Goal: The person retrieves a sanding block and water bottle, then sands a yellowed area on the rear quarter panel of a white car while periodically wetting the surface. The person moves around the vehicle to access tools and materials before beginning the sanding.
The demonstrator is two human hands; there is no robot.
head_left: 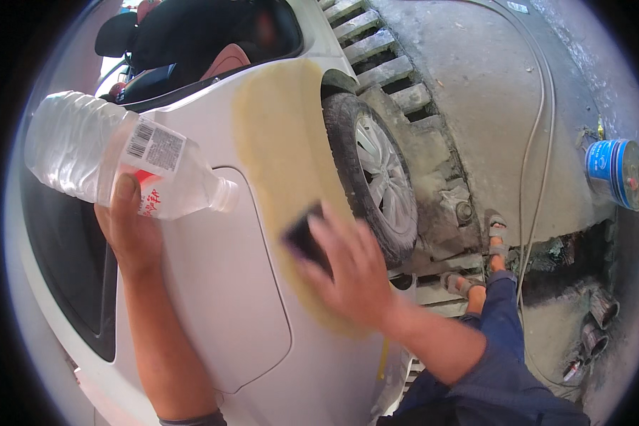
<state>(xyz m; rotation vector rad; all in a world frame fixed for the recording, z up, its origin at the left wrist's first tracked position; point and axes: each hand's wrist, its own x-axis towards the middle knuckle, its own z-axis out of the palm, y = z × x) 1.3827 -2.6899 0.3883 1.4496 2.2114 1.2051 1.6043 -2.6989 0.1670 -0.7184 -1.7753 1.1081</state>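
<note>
My left hand (131, 234) grips a clear plastic bottle (78, 145) with a red-and-white label, tilted sideways above the white car's body (213, 298), its capless-looking or capped mouth pointing right; I cannot tell which. My right hand (344, 273), slightly blurred, is closed on a dark rectangular pad (305, 238), pressed on a yellowish patch (277, 121) of the rear panel. Beside that patch are a square filler-flap seam and the wheel (369, 177) with its silver rim.
A blue tin (610, 167) stands at the right. Hoses (543, 113) run over the concrete floor beside a slatted drain cover (369, 50). Pipe pieces (596, 316) lie at lower right near a dark pit. My sandalled feet are below the wheel.
</note>
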